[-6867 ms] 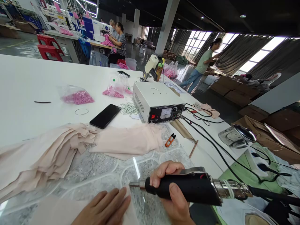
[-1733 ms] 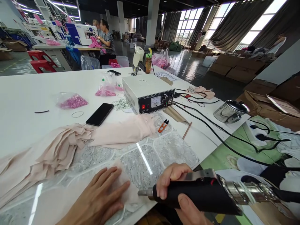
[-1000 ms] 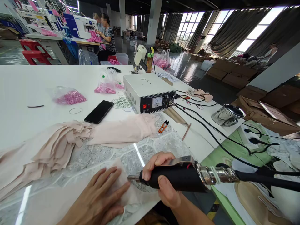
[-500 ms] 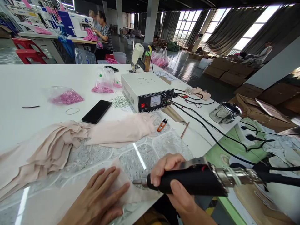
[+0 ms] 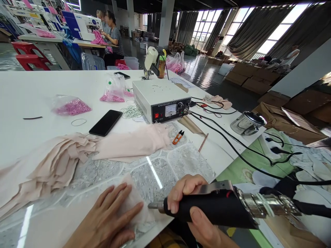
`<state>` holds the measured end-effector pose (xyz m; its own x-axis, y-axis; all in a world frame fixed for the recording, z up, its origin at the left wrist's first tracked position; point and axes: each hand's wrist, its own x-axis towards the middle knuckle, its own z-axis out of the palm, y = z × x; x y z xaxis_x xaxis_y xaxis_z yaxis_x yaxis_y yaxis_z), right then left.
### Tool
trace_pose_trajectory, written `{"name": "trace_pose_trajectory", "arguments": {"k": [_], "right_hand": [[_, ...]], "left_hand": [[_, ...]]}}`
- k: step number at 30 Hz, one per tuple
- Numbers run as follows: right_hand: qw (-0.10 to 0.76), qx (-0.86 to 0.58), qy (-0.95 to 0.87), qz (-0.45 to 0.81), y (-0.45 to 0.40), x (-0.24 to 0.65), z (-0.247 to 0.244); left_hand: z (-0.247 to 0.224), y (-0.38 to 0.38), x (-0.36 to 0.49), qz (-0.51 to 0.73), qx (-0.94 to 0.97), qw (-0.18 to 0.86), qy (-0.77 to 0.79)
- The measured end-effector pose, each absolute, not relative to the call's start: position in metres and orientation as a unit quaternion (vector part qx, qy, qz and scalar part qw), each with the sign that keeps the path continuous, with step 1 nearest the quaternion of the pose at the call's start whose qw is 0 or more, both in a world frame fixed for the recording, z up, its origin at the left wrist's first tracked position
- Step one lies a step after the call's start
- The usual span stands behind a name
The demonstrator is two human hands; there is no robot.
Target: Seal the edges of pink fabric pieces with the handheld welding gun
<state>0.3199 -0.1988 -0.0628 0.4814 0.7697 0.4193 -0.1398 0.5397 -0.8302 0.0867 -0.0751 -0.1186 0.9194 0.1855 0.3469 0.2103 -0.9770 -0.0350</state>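
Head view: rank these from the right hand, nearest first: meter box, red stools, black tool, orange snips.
1. Black tool, gripped in the right hand
2. Orange snips, ahead and slightly left
3. Meter box, beyond the orange snips, further left
4. Red stools, far left, past the white table

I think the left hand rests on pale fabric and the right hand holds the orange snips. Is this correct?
Not fully: in the head view, the right hand holds a black metal-tipped tool, while the orange snips lie apart from it. The left hand does rest on pale fabric.
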Motion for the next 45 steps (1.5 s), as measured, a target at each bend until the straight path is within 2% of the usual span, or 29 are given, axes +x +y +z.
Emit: {"name": "trace_pose_trajectory", "arguments": {"k": [9,26,32,36,42,45], "right_hand": [[0.766,-0.352,-0.438,0.312,-0.180,0.314,-0.073],[0.748,-0.387,-0.459,0.283,-0.182,0.316,-0.068],[0.743,-0.391,-0.461,0.288,-0.180,0.319,-0.063],[0.770,-0.373,-0.430,0.287,-0.193,0.327,-0.057],[0.754,-0.398,-0.429,0.298,-0.223,0.336,-0.053],[0.755,-0.406,-0.423,0.294,-0.229,0.338,-0.054]], "left_hand": [[-0.120,-0.076,0.088,-0.177,-0.979,0.039,-0.098],[-0.122,-0.077,0.088,-0.182,-0.976,0.009,-0.121],[-0.123,-0.071,0.089,-0.184,-0.978,0.030,-0.090],[-0.118,-0.066,0.092,-0.193,-0.978,0.033,-0.076],[-0.106,-0.064,0.094,-0.197,-0.977,0.035,-0.079],[-0.094,-0.065,0.095,-0.169,-0.984,0.049,-0.032]]}}
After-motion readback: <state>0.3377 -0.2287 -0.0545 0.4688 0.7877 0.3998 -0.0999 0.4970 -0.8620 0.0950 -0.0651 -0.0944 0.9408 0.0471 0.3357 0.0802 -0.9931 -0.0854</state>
